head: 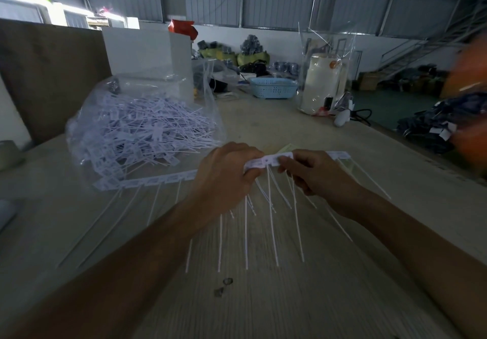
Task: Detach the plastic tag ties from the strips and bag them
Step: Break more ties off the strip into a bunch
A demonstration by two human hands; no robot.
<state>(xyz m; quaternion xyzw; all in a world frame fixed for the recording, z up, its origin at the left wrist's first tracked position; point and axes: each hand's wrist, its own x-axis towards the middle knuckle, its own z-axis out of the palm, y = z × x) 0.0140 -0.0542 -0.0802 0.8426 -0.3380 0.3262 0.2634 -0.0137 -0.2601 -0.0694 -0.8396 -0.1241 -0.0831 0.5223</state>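
A white strip of plastic tag ties is held above the wooden table by both hands. The left hand is curled around the strip, thumb and fingers closed on its upper band, while the right hand pinches the same band just beside it — the two hands are nearly touching. Thin white tie tails are seen hanging from the band below and between the hands. The strip is extended past each hand: to the left of the left hand toward a clear plastic bag, and to the right of the right hand. The bag — heaped with loose ties — is found beyond and left of the left hand, lying on the table.
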